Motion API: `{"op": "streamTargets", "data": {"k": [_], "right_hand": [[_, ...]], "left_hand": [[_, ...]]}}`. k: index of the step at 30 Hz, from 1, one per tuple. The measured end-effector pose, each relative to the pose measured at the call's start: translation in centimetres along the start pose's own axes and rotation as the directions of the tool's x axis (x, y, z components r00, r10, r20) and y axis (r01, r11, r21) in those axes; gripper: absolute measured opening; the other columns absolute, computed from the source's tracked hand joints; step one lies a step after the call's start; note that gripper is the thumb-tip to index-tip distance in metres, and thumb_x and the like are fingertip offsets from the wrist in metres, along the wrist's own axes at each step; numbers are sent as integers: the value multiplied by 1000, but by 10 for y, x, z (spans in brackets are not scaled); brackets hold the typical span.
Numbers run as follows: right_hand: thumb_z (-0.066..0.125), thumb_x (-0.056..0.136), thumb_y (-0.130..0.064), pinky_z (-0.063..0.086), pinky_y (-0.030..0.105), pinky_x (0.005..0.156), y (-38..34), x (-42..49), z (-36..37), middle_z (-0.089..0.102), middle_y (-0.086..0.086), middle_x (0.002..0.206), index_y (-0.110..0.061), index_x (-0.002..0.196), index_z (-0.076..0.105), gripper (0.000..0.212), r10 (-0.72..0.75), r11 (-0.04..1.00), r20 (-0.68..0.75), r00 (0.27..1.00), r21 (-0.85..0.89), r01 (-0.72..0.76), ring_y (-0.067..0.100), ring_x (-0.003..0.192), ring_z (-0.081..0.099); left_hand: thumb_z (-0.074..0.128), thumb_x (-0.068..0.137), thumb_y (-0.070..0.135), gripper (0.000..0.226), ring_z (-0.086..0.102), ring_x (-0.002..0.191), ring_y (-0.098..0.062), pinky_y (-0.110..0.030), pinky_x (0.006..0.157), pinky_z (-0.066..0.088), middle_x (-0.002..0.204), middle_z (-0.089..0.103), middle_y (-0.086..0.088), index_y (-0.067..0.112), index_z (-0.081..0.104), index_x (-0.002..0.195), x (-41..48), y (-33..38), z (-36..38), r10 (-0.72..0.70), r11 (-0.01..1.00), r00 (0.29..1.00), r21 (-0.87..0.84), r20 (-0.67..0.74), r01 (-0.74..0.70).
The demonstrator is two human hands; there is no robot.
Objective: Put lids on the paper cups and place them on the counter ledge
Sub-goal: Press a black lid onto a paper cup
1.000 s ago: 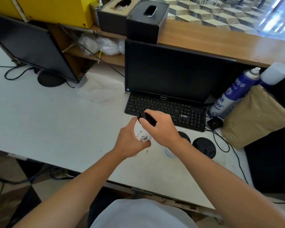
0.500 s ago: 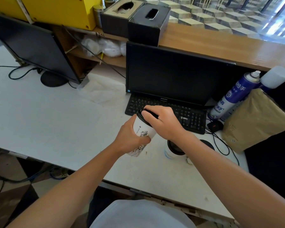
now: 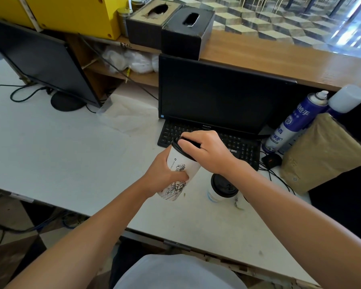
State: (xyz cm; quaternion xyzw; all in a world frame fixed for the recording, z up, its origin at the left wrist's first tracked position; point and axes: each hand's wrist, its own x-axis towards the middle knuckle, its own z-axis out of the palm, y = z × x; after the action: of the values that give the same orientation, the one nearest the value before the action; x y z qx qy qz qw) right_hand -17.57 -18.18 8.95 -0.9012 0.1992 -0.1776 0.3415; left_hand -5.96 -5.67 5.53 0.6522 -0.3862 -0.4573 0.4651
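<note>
Both hands are busy with one paper cup: the left hand (image 3: 165, 174) is wrapped tight round the body of the printed cup (image 3: 180, 170), holding it tilted above the bench (image 3: 61, 153), while the right hand (image 3: 204, 150) is cupped over the black lid (image 3: 180, 150) and pressing down on it. That lid looks seated round most of the rim, though the palm hides the far side, so I cannot tell whether it has snapped on all the way.

Just to the right of the held cup, partly behind the right forearm, a second cup (image 3: 217, 195) stands upright on the bench with a black lid (image 3: 223, 185) already on it. It looks finished as far as lidding goes, but it has not been moved up.

Behind these lie the keyboard (image 3: 238, 147) and the dark monitor (image 3: 217, 94), with a blue spray can (image 3: 294, 124) and a brown paper parcel (image 3: 323, 151) off to the right.

Farthest back runs the wooden counter ledge (image 3: 279, 61), carrying two tissue boxes (image 3: 171, 28) at its left end. No cup stands on the ledge in view. By my reading the task is roughly midway: one cup capped, one nearly capped, and both placements up on the ledge yet to come. I see no other unlidded cups, though the frame may not show them all.
</note>
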Motion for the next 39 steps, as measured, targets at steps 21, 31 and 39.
{"op": "streamTargets", "data": {"k": [21,31,39], "right_hand": [[45,101,-40,44,42,64,-9,9,-16,58,8,68,-4,79,65,47,-99,994,-4,995,-35,99,24,65,54],[43,104,-39,54,44,74,-9,9,-6,69,2,89,-13,104,71,38,118,991,11,993,-72,-117,18,82,63],[39,108,-39,47,39,66,-12,9,-4,61,1,79,-13,98,66,38,208,976,39,977,-80,-204,16,71,56]], "left_hand": [[76,56,16,59,70,94,-31,-40,76,58,98,71,-9,25,56,110,5,6,-5,-6,1000,1000,-14,15,6],[84,60,37,65,71,93,-19,-46,80,62,102,70,2,29,54,117,12,5,-1,27,988,994,154,-109,-10],[84,62,40,59,69,88,-15,-39,76,62,97,69,6,34,52,112,12,3,3,18,971,987,238,-161,21]]}}
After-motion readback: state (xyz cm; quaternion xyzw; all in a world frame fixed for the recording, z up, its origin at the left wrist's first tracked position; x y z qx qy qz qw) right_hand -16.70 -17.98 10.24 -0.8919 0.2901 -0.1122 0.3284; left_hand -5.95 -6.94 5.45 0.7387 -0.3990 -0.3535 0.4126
